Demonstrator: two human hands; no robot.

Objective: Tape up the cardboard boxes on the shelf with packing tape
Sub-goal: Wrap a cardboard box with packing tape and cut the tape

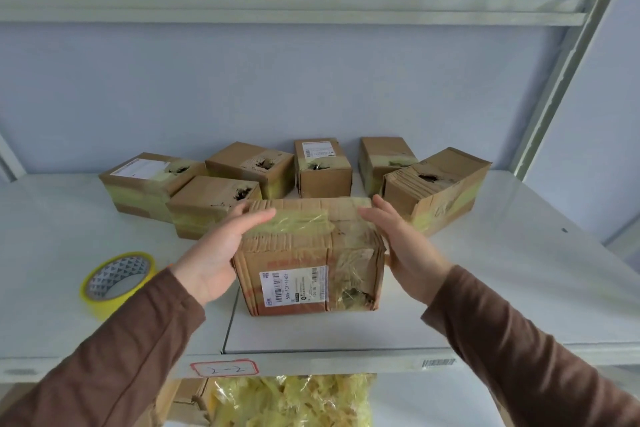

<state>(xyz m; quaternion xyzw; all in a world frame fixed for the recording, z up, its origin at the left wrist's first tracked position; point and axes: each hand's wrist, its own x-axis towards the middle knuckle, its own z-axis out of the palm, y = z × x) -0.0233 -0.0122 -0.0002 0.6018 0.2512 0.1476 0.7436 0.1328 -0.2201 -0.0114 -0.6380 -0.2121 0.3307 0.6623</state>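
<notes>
At the centre of the frame, a creased cardboard box (308, 253) sits on the white shelf (485, 288), yellowish tape across its top and a barcode label in front. The left hand (221, 246) and right hand (405, 246), fingers straight, press its sides. A yellow tape roll (116, 282) lies at lower left.

Front box (308, 260) on the shelf (502, 288), tape roll (116, 282) left of it, six boxes (322, 165) behind.

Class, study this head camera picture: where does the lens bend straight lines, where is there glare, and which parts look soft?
Head view: the wide lens bows the upper shelf rail; glare shines on the tape across the front box; the sleeves at the bottom corners look soft; light is even, shadows faint.
</notes>
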